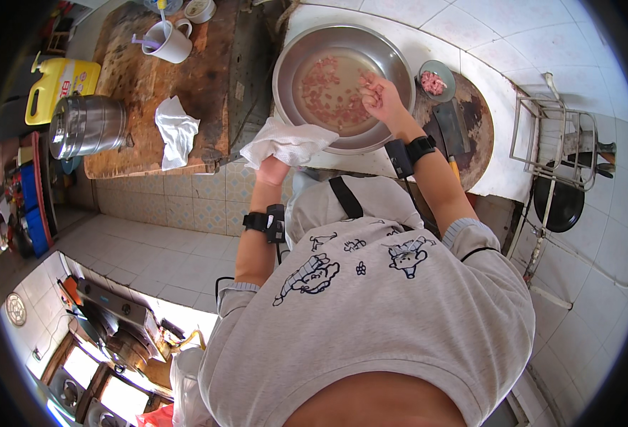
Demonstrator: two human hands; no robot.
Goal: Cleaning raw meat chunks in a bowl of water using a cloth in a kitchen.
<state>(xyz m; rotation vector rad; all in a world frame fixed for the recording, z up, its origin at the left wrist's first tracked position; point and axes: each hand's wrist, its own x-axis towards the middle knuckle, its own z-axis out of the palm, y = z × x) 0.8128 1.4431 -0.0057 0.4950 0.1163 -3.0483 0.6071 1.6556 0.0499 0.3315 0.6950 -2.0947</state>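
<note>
My left hand point(273, 169) has hold of a white paper towel point(288, 143), which spreads over the near left rim of a large stainless-steel basin point(288, 101). Shallow cloudy liquid fills the basin's bottom, with many small pieces of pink meat point(319, 91) lying in it. My right hand point(380, 99) is inside the basin's right side, its fingers curled around a few meat pieces. The fingers partly hide what they grip. Just right of the basin, a small grey-green bowl point(449, 74) holds more pink meat point(432, 83).
A cleaver point(451, 125) lies on a round chopping board point(479, 128) at the right. On the wooden table point(132, 69) are a crumpled paper towel point(177, 133), a white mug point(172, 48) and a metal canister point(92, 125). A wire rack point(551, 139) hangs on the right wall.
</note>
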